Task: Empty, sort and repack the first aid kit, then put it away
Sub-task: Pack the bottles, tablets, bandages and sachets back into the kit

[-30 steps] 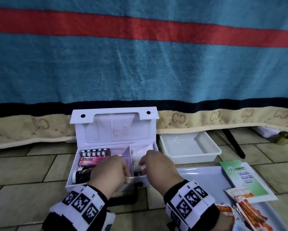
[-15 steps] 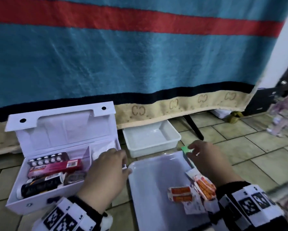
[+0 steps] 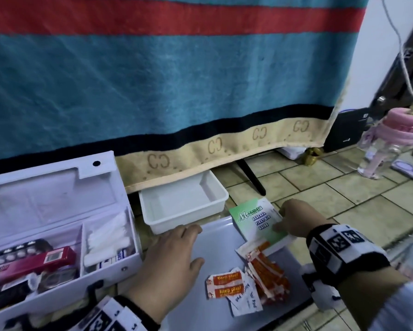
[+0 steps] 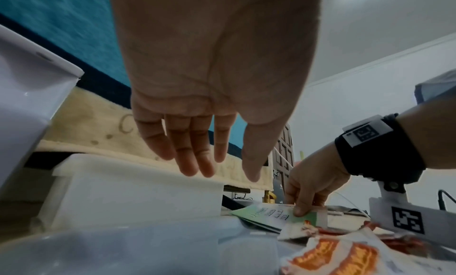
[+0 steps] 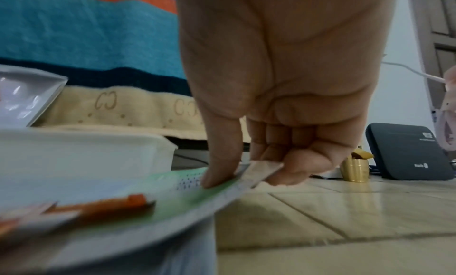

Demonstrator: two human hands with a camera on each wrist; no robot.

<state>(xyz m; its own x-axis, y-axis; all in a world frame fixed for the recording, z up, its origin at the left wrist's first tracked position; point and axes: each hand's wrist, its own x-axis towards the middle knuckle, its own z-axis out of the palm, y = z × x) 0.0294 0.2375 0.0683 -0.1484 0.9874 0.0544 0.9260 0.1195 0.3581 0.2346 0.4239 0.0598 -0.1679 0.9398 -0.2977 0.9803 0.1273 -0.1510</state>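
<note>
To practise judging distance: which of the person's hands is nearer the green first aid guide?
Right. The right hand pinches the guide at its right edge. The left hand hovers open over the tray, to the guide's left, apart from it.

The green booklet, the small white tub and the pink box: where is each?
green booklet (image 3: 253, 218): head view, on its printed cover.
small white tub (image 3: 221, 190): head view, on its right rim.
pink box (image 3: 33, 261): head view, on its long side.

The person's left hand (image 3: 169, 256) reaches forward palm down, fingers (image 4: 195, 152) straight and loosely spread, holding nothing, while the right hand (image 3: 293, 218) pinches a thin booklet's edge between thumb (image 5: 222, 162) and curled fingers; both wrists wear marker-patterned bands.
</note>
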